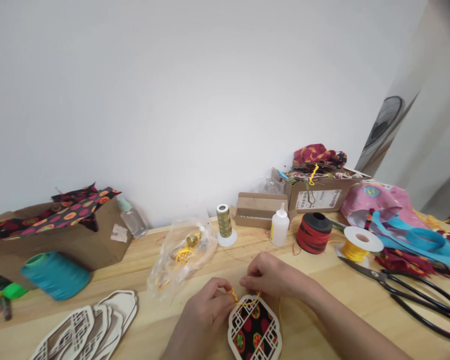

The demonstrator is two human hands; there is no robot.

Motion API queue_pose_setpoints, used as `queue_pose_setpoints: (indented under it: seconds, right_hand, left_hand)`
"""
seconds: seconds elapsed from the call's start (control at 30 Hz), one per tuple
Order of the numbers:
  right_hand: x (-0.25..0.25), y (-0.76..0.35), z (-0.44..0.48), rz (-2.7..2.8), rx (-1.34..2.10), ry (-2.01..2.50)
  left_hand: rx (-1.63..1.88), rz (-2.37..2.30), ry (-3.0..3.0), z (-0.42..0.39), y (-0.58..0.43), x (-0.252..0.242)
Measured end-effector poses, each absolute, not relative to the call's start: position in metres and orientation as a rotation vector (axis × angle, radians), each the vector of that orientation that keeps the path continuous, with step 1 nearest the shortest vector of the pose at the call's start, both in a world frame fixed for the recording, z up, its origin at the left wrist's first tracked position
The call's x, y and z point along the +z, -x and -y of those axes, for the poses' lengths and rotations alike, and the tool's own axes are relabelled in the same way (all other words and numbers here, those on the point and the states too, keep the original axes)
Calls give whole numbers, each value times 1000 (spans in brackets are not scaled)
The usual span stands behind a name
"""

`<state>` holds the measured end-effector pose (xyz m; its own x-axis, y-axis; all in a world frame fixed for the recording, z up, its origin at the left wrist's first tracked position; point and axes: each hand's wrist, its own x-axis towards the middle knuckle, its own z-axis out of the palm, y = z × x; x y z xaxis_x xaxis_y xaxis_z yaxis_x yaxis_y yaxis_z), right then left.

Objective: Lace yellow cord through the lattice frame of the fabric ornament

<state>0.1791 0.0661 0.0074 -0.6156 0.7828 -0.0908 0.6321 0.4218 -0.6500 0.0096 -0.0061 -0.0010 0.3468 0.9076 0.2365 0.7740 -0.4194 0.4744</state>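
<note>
A wooden lattice ornament (pixel 255 327) backed with dark floral fabric lies on the table at the bottom centre. Yellow cord (pixel 246 302) runs across its top edge. My left hand (pixel 212 303) is closed on the cord at the upper left of the ornament, thumb and finger pinched. On the other side my right hand (pixel 264 275) has its fingers pinched together at the cord, just above the ornament's top edge. The fingertips hide the cord's ends.
Large black-handled scissors (pixel 388 282), a yellow cord spool (pixel 360 243), a red thread spool (pixel 314 233) and a glue bottle (pixel 280 227) stand or lie right. Wooden frames (pixel 86 327), a teal thread cone (pixel 56 276) and a fabric-filled box (pixel 108 235) are left. A plastic bag (pixel 183 255) lies beyond my hands.
</note>
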Motion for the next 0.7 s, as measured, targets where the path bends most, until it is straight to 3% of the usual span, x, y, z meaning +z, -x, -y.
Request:
queue_pose_setpoints:
  seconds: [0.33,0.53,0.7]
  right_hand:
    - [0,-173,-66,2371,960,1214]
    - [-1,-173,-70,2158,1048,1091]
    - [1,-168,-55,2320,1124,998]
  left_hand:
    - [818,-1458,-2149,5,-3,-1]
    - [984,-1309,-1404,-4,7,-5]
    - [1056,-1160,-1004,-6,8,-4]
